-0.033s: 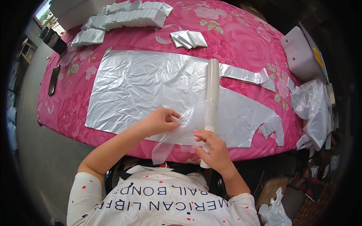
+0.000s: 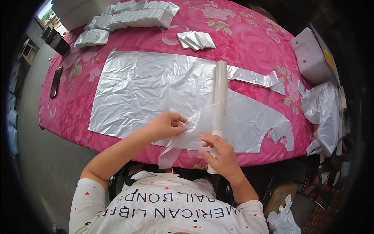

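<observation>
Film roll (image 2: 220, 97) lies across silver sheet (image 2: 152, 85) on pink floral tablecloth (image 2: 249, 39), head cam.

L hand (image 2: 170, 124), just L of roll, pinches clear film (image 2: 198, 126) btwn thumb & fingers; film spreads toward roll, w/ loose tail L of roll's near end. R hand (image 2: 220, 154) lies over that near end, thumb & fingers parted; can't tell how firmly it bears on roll. Most of sheet sits L of roll, part under it, strap-like ends to its R. Small pile of folded silver packets (image 2: 196, 40) lies just L of roll's far end; long packet rows (image 2: 132, 19), farther off to L. Phone-like slab (image 2: 56, 82) & black bottle (image 2: 56, 41), well L of roll. White box (image 2: 313, 54) & clear plastic bags (image 2: 323, 117), well R of it.
</observation>
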The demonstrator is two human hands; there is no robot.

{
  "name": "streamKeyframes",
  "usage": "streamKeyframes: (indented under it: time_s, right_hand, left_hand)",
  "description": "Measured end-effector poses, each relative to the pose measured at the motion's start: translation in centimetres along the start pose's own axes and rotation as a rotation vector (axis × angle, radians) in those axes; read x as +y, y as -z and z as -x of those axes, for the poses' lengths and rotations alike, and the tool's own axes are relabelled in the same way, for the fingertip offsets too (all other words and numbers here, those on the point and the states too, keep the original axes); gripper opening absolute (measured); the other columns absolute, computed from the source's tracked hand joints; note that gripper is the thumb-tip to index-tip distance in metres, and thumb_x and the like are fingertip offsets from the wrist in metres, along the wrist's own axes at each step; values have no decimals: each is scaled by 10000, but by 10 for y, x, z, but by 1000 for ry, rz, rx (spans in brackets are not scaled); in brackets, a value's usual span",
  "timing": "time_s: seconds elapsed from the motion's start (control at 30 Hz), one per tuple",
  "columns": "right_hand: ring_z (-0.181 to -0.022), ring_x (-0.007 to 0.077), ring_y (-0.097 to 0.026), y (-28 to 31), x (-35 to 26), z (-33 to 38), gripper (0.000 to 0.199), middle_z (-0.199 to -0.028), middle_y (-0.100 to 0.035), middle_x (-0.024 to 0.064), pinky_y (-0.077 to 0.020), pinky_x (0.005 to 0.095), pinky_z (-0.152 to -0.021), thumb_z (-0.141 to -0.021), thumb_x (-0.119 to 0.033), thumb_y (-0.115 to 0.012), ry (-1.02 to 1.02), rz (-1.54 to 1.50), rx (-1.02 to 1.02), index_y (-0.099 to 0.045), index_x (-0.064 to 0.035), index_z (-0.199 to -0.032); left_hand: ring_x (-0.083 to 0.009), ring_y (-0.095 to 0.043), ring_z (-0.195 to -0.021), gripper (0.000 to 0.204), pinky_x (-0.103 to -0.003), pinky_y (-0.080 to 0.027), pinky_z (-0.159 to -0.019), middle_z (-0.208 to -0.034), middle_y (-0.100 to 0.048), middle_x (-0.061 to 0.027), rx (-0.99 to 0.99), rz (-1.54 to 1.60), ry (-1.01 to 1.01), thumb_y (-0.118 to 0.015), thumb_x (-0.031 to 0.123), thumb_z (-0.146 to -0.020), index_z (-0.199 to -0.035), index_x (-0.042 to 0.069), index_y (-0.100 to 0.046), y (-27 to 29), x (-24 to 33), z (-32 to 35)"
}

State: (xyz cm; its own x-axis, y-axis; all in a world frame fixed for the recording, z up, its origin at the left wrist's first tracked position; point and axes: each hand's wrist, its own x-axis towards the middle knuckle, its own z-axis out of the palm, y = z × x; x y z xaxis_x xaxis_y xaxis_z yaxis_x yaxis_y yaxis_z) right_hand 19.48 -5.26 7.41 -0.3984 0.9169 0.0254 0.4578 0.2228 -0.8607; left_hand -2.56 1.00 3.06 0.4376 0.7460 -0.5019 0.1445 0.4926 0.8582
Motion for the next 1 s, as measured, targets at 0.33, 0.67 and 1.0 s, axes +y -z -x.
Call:
streamKeyframes:
  time_s: [0.33,0.67,1.0]
  right_hand:
    - [-631,61,-555,-15,-2,-17,153,-751,-621,24,-440,195,-554,-799,-64,-679,-303,-261,144,-601,11,-907]
    - [-565,38,-514,80,73,20,79,-687,-574,-15,-409,167,-515,-836,-81,-649,-339,-449,488,-596,-22,-840]
    - [-736,92,-525,135,74,86,227,-844,-579,32,-441,229,-667,-844,-106,-617,-270,645,1070,-581,5,-1040]
  left_hand:
    - [-91,-622,-735,336,-234,-530,-679,-842,-669,-69,-124,193,-21,-643,66,-828,-1133,-31,-544,-24,8,4]
    - [-86,-612,-783,370,-223,-504,-705,-864,-649,-56,29,157,1,-612,63,-845,-1188,-14,-495,-1,-3,8]
    - [-79,-592,-796,395,-211,-474,-711,-881,-616,-24,49,166,37,-635,93,-825,-1184,1,-501,10,1,12]
